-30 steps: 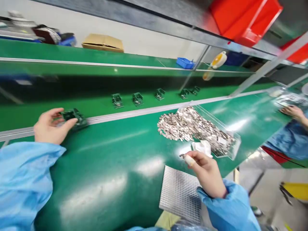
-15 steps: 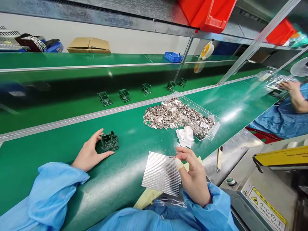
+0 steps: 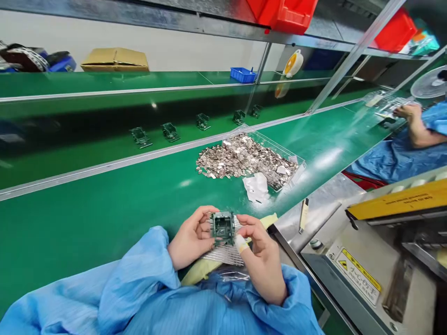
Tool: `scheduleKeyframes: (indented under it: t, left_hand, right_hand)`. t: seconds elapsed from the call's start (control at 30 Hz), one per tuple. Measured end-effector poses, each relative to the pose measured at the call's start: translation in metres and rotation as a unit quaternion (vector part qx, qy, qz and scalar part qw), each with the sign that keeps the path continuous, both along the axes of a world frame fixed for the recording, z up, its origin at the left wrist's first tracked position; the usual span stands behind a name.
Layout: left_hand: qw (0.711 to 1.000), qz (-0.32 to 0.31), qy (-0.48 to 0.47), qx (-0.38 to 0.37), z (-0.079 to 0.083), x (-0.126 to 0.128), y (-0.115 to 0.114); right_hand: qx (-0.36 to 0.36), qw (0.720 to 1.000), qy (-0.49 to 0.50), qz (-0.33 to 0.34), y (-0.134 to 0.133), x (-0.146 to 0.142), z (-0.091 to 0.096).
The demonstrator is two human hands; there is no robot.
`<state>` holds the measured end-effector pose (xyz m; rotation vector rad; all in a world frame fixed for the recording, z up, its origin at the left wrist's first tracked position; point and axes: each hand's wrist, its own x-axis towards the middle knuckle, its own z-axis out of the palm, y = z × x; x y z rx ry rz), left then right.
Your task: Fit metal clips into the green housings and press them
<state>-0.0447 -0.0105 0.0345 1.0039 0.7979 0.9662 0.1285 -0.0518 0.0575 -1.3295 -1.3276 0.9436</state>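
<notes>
My left hand [image 3: 190, 239] grips a small dark green plastic frame part [image 3: 222, 227] by its left side, just above the near table edge. My right hand [image 3: 260, 253], with a taped fingertip, pinches at the part's right side; a small piece may be in its fingers but I cannot make it out. Under both hands lies a silver ribbed sheet [image 3: 225, 253]. A heap of small shiny metal pieces [image 3: 240, 160] spills from a clear tray [image 3: 296, 170] farther right on the green mat.
Several more green frame parts [image 3: 170, 131] sit in a row on the conveyor belt behind a metal rail. A crumpled white cloth [image 3: 256, 186] lies beside the tray. A metal machine with a yellow warning label [image 3: 359, 274] stands at right. Another person's arm [image 3: 414, 125] works far right.
My left hand lifted the green part off the mat and brought it in toward me. My right hand came to meet it above the ribbed sheet. The view shifted right.
</notes>
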Motion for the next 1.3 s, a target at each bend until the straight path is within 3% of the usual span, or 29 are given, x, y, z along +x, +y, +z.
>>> scheduleKeyframes:
  t: [0.2,0.57,0.7,1.0,1.3]
  left_hand:
    - [0.999,-0.013,-0.029,0.005,-0.013,0.000,-0.006]
    - [0.999,-0.046,-0.002,-0.010,-0.012,-0.003,-0.012]
    - [0.998,-0.055,0.020,0.021,-0.014,-0.005,-0.015]
    - [0.984,0.003,0.135,0.114,-0.012,-0.003,-0.017]
    - [0.979,0.038,0.171,0.102,-0.011,0.001,-0.019]
  right_hand:
    - [-0.017,0.999,-0.018,-0.028,-0.009,-0.007,-0.003]
    - [-0.037,0.997,-0.050,-0.046,-0.014,-0.017,-0.016]
    - [-0.028,0.997,-0.055,-0.051,-0.014,-0.018,-0.017]
    - [-0.002,0.996,-0.042,-0.084,-0.014,-0.023,-0.024]
    - [0.002,0.997,0.021,-0.079,-0.016,-0.027,-0.031]
